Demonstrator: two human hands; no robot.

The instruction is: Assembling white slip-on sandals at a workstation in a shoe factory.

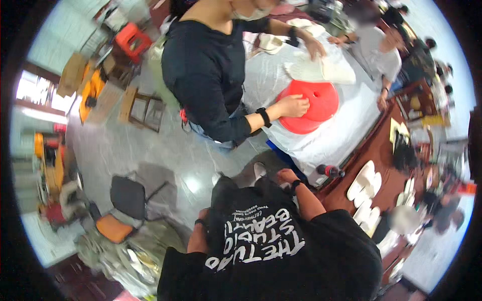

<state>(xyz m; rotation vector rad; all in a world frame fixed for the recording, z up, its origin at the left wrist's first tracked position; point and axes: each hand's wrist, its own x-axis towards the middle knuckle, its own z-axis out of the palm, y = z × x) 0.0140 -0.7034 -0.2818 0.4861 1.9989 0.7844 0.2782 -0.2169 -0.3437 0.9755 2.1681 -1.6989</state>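
The black shirt [266, 241] with white print across it hung spread just below the camera, its upper edge drawn up between both hands. The right hand [286, 176] sat at the top right corner, fingers curled shut on the cloth. The left hand [202, 219] was mostly tucked behind the other corner, so I could not tell how its fingers stood. To hold it well, both corners probably wanted an even pull, level, with the print kept flat and free of folds.

Just beyond the right hand a dark bottle [329, 171] with a red cap lay at the worktop [341, 135] edge, on white sheeting. Farther on, another person's hand [293, 106] rested on a round red stool [314, 108]. White soles [364, 183] lay in rows to the right. A black chair [128, 198] stood on the floor to the left.
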